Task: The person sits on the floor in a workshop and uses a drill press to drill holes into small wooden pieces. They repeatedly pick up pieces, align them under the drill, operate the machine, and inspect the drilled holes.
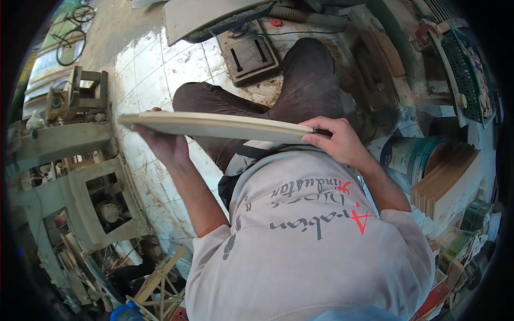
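Two hands: left hand (160,142), right hand (334,140) | flat pale wooden board (214,125) held level

A floor of pale square tiles (155,59), stained with brown dust and grime, fills the upper left in daylight. A grey concrete machine stand (80,198) with openings sits at the left, a small wooden-framed machine (75,96) on the shelf above it. A flat grey metal plate with two slots (247,54) lies on the floor near the top. At the right, a stack of curved pale wooden boards (447,184) leans beside a blue-green plastic bucket (409,158). A bicycle (72,32) stands far off at the upper left.
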Motion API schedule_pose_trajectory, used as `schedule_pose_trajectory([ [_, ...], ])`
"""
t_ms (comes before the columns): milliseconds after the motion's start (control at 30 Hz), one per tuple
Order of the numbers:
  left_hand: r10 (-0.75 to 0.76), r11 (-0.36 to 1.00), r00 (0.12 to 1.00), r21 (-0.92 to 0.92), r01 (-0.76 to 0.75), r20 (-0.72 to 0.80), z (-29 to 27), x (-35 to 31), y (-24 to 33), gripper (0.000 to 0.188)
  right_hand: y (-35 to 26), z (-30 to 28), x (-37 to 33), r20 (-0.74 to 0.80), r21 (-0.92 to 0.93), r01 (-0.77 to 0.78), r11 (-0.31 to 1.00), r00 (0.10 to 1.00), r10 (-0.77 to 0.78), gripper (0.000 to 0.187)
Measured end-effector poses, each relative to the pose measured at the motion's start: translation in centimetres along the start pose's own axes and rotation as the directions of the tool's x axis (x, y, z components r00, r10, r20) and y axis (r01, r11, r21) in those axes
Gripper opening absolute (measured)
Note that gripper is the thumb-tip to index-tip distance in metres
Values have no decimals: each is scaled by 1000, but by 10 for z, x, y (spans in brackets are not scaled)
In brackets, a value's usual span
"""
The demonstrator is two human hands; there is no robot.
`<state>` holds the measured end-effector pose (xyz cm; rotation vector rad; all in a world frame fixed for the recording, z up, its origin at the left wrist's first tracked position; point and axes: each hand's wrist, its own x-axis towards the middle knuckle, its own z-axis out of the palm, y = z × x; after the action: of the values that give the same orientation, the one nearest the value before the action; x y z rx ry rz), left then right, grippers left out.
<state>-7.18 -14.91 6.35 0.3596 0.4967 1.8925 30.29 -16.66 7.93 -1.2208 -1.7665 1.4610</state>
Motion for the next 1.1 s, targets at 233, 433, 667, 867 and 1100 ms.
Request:
schedule_pose_trajectory([
  [233, 190, 908, 940, 415, -58, -284, 27, -4, -10, 44, -9, 5, 0, 2, 24, -79, 997, 997, 79, 26],
  [433, 179, 883, 966, 463, -73, -188, 27, -2, -6, 60, -12, 2, -1, 56, 57, -124, 991, 991, 121, 24],
  [667, 221, 879, 957, 464, -113, -187, 28, -3, -8, 52, -8, 8, -4, 14, 58, -50, 997, 999, 49, 26],
  [867, 254, 870, 953, 469, -150, -165, 19, -2, -8, 52, -6, 9, -5, -5, 28, -60, 998, 998, 60, 22],
  [1100, 103, 986, 936, -161, -50, 336, 60, 20, 10, 58, 6, -6, 17, -19, 229, 66, 971, 998, -63, 23],
])
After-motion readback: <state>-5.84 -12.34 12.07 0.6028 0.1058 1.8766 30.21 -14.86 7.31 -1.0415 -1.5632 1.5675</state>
